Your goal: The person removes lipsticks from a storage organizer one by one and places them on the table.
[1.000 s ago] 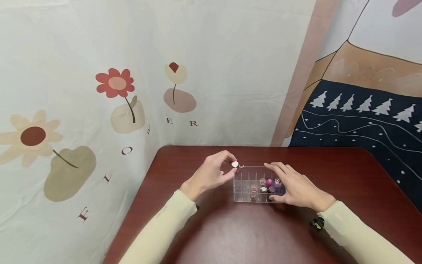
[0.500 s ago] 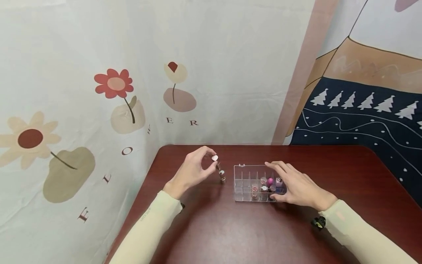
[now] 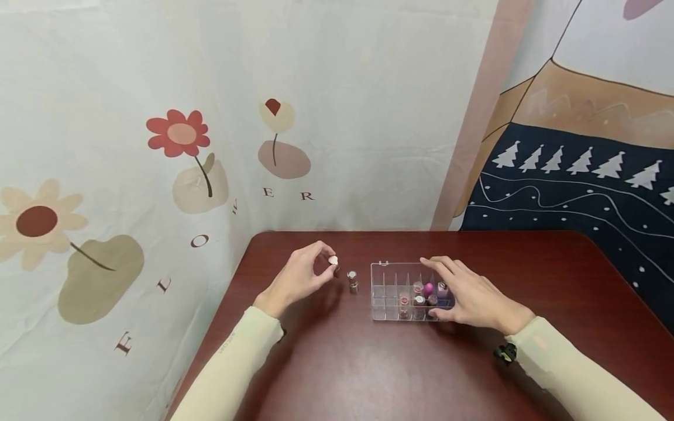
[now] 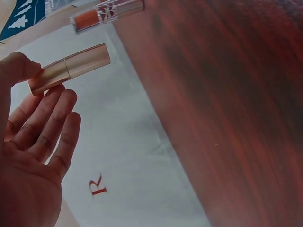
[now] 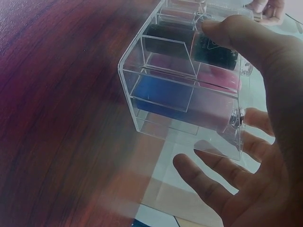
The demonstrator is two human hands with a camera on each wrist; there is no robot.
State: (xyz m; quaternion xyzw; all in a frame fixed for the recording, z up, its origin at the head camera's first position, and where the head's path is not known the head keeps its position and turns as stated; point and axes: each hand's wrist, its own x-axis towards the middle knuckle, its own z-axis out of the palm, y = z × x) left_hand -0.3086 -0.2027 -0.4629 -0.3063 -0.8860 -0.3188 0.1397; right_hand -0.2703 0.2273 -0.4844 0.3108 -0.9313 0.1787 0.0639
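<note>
My left hand (image 3: 300,278) pinches a gold lipstick tube (image 4: 71,67) by its upper end, between thumb and fingertips. Whether its lower end touches the table cannot be told. Just right of it, a second lipstick (image 3: 353,282) with a clear section and orange colour stands upright. A clear divided organizer box (image 3: 384,313) sits on the table, several cosmetics in its right-hand compartments. My right hand (image 3: 474,295) holds this box at its right end, thumb at the near side and fingers spread along the far side. Among the contents are a blue-and-lilac tube (image 5: 184,101) and a dark tube (image 5: 189,45).
The reddish-brown table (image 3: 337,362) reaches back to a pale printed curtain (image 3: 358,117). A dark blue panel with white trees (image 3: 574,193) hangs at the right. The box's left compartments hold nothing visible.
My left hand has carried the gold lipstick tube leftward from beside the box and lowered it, uncovering the standing lipstick. The right hand keeps its place on the box.
</note>
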